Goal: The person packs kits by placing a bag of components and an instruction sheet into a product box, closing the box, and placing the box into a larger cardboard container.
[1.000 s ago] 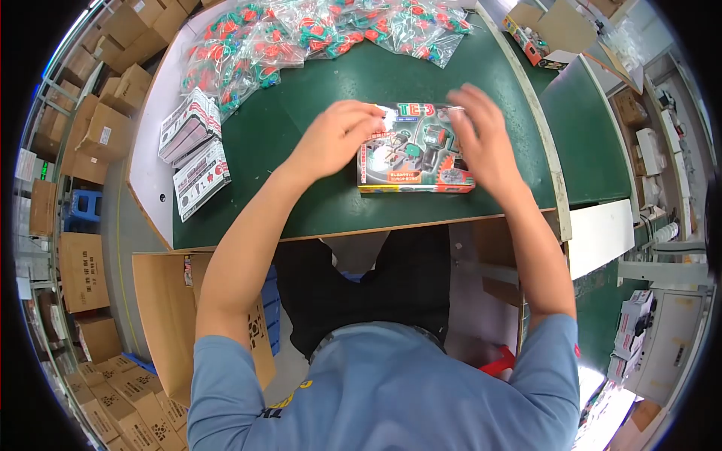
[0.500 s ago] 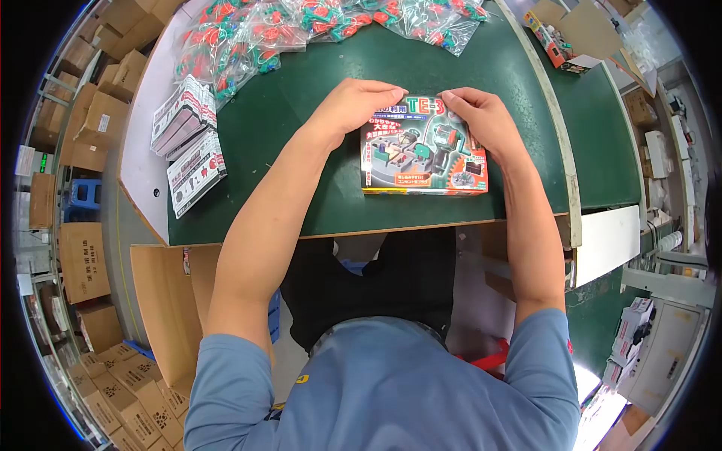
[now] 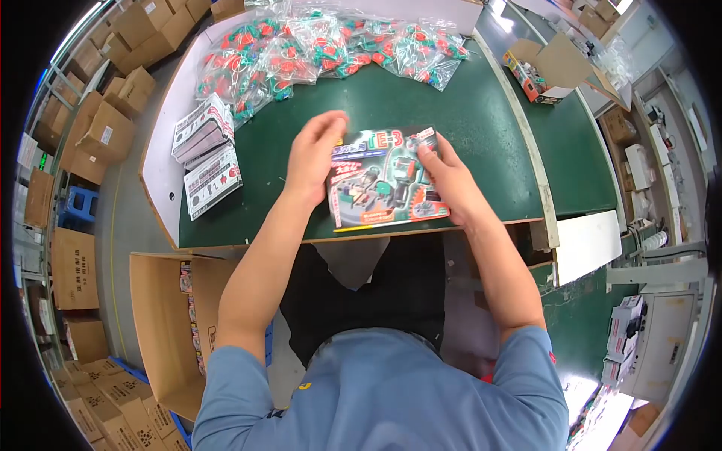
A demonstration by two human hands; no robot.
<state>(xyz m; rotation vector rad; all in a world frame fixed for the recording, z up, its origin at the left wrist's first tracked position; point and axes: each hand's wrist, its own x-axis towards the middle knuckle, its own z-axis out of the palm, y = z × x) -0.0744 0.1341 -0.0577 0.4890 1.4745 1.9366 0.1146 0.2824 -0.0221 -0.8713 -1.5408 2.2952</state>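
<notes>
A printed product box marked TE-3 is slightly tilted at the front edge of the green table. My right hand grips its right side, thumb on the printed top face. At the box's left edge is my left hand, its fingers raised beside the upper left corner and apart from one another; it does not grip the box. Stacks of printed leaflets lie to the left of my left hand.
Clear bags of red and green parts lie along the table's back. An open carton stands at the upper right. Below the table's left end is a large open cardboard box with small packages inside. More cartons fill the left side.
The product box has moved left and towards me and has tilted. My left hand has let go of its top edge, while my right hand has shifted to its right side.
</notes>
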